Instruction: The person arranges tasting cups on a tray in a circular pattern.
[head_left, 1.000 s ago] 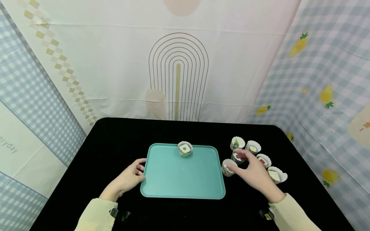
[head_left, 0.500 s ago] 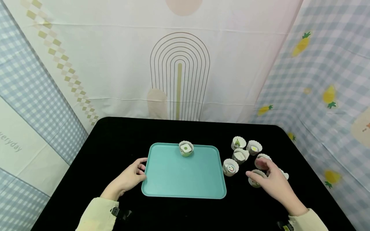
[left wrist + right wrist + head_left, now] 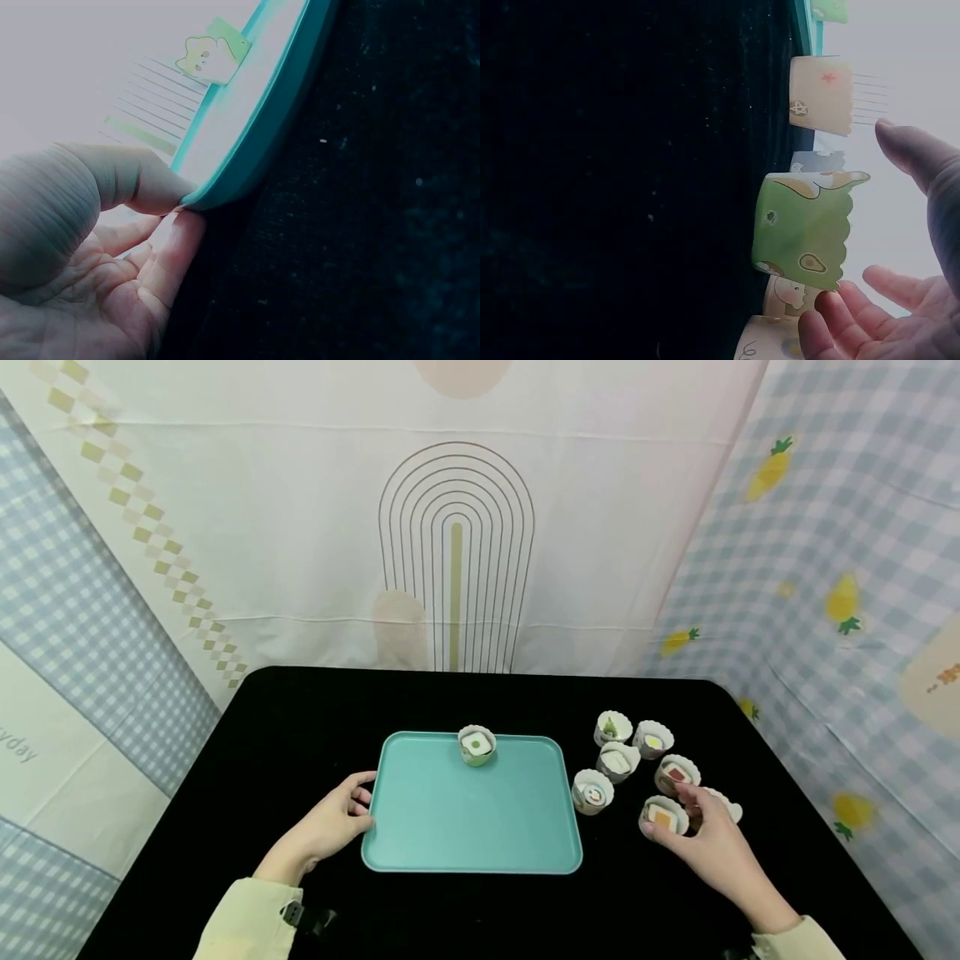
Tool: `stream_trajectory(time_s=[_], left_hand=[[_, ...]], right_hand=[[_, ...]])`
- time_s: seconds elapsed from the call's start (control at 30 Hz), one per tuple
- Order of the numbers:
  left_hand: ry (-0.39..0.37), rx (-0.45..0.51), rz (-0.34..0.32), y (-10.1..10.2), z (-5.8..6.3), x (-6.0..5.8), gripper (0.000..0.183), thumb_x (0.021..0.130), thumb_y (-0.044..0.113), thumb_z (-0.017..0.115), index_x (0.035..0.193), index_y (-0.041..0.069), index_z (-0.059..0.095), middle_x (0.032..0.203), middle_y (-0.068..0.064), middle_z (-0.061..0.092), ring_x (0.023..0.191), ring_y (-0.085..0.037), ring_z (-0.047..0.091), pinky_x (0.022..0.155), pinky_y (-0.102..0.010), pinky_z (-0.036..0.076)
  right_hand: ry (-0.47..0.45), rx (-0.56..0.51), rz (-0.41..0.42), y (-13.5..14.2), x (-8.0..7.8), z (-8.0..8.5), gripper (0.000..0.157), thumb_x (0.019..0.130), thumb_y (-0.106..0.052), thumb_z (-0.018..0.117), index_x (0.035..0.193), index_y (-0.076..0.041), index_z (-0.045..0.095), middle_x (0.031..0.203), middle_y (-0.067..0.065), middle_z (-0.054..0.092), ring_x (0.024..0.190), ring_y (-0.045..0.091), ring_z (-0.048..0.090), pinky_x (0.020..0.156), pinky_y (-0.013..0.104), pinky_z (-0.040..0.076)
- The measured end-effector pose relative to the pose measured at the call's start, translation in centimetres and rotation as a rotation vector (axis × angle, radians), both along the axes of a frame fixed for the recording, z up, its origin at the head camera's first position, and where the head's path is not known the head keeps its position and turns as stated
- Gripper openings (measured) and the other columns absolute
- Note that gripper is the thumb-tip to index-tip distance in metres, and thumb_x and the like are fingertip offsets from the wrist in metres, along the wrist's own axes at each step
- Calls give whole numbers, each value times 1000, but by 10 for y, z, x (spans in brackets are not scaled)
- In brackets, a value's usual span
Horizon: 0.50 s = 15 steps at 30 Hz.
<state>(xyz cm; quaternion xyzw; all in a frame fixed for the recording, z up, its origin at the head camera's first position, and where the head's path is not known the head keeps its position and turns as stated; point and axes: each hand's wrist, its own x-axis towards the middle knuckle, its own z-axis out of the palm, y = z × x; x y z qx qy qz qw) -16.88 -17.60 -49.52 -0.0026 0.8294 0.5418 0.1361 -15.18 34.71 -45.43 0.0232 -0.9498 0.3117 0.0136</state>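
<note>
In the head view my left hand (image 3: 326, 831) is at the left edge of a turquoise tray (image 3: 480, 827); the left wrist view has its thumb and fingertips pinching the tray's rim (image 3: 247, 142). One paper cupcake cup (image 3: 477, 747) with a white, green-dotted filling stands at the tray's far edge. My right hand (image 3: 712, 843) is spread about a cup with an orange square (image 3: 663, 817) on its filling. In the right wrist view that green, scallop-rimmed cup (image 3: 806, 229) stands between thumb and fingers; the thumb is apart from it, a fingertip right at its rim.
Several other cups stand right of the tray: one with a round face print (image 3: 592, 793), a plain white one (image 3: 618, 762), one with a red square (image 3: 677, 773), one with a small green tree (image 3: 612, 727). Patterned curtains (image 3: 600, 527) hang behind the black table (image 3: 315, 718).
My right hand has moved right, away from the cups near the tray, setting down the orange-square cup's neighbourhood under its fingers. My left hand stays at the tray's edge.
</note>
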Motion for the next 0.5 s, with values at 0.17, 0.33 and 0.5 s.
stream_trajectory(time_s=[0.17,0.33,0.5], left_hand=[[-2,3,-1,-1,1,0,68,86,-3,60,147,11,34,110,-12,48,89,-24,51,72,-35,47],[-2,-5,2,0,1,-1,68,86,-2,59,147,12,35,110,-12,48,89,-24,51,72,-35,46],[-1,-7,2,0,1,0,68,86,-2,60,147,12,34,110,-12,48,89,-24,51,72,-36,47]], right_hand=[[-35,11,1,-3,1,2,91,84,-52,69,144,6,33,130,26,46,110,38,50,84,51,46],[-53,26,-6,-5,3,-1,94,84,-55,68,144,7,32,133,31,43,115,44,47,88,53,44],[-91,49,-21,-8,3,-6,99,82,-58,69,146,7,29,135,33,41,118,48,44,89,57,43]])
